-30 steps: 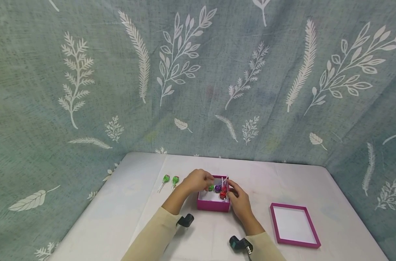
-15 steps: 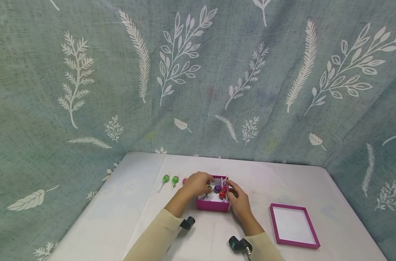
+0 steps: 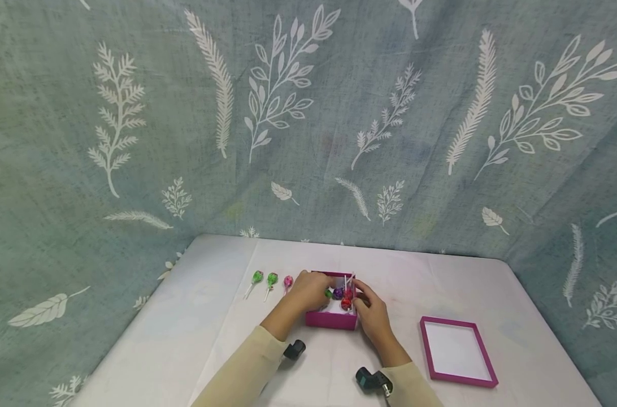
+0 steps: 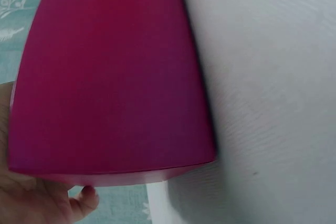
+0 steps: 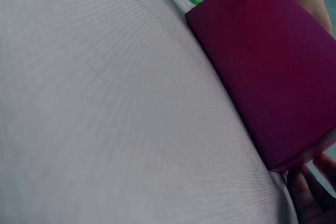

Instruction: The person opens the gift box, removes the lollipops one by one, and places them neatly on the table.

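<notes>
My left hand [image 3: 311, 291] reaches over the left side of a magenta box [image 3: 331, 321]. Its fingers and thumb are around a green-wrapped lollipop [image 3: 328, 294] inside; the fingertips are partly hidden. A purple lollipop [image 3: 338, 293] and a red lollipop [image 3: 346, 304] lie in the box, with white sticks standing up at its right side. My right hand [image 3: 372, 314] grips the box's right wall. In the left wrist view the box [image 4: 115, 77] hides part of the left hand [image 4: 37, 203]. The right wrist view shows fingers [image 5: 304, 190] against the box [image 5: 268, 66].
Left of the box, two green lollipops [image 3: 257, 276] and a pink lollipop [image 3: 288, 281] lie in a row on the white tablecloth [image 3: 227, 333]. The magenta-rimmed lid [image 3: 458, 351] lies at the right, white inside up. A leaf-patterned cloth [image 3: 308, 141] hangs behind.
My left hand has lowered from above the box's left side to the green lollipop inside. The pink lollipop has come into view beside it. My right hand stays at the box.
</notes>
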The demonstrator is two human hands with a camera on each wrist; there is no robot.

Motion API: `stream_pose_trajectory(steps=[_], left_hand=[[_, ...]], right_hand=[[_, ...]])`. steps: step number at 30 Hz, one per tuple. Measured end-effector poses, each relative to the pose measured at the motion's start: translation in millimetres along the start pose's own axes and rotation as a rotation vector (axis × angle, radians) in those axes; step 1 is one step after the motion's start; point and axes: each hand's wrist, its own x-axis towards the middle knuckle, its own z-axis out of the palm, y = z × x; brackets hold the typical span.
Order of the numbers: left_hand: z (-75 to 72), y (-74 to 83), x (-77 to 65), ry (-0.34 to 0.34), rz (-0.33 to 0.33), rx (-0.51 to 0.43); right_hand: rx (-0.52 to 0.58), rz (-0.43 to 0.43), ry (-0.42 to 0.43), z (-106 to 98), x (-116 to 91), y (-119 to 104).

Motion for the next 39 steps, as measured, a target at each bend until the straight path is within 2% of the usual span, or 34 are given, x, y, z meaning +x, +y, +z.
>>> stream_pose_trajectory(steps=[4, 8, 11, 15, 21, 30, 39], left_hand=[[2.1, 0.6, -0.4, 0.02, 0.002, 0.057], [2.6, 0.3, -0.4, 0.037, -0.009, 0.03], [2.0, -0.5, -0.8, 0.047, -0.018, -0.023], [-3.0, -1.9, -2.9, 0.041, -0.037, -0.14], [-9.6, -10.7, -4.1, 0.018, 0.004, -0.29], [-2.1, -17.7, -3.0, 0.064, 0.043, -0.352], [0.3, -21.8, -4.2, 0.175, 0.077, -0.458]], right_hand=[[-0.004, -0.005, -0.003, 0.6, 1.1, -0.7], [-0.008, -0.017, -0.001, 0.7, 2.3, -0.9], [-0.004, -0.019, 0.003, 0.6, 2.5, -2.1], [0.0, -0.012, -0.002, 0.0, 2.3, -3.6], [-0.01, -0.012, -0.011, -1.0, 2.0, -4.7], [-0.022, -0.006, -0.007, -0.9, -0.5, -3.0], [-0.02, 0.006, 0.021, 0.4, -1.0, -0.5]])
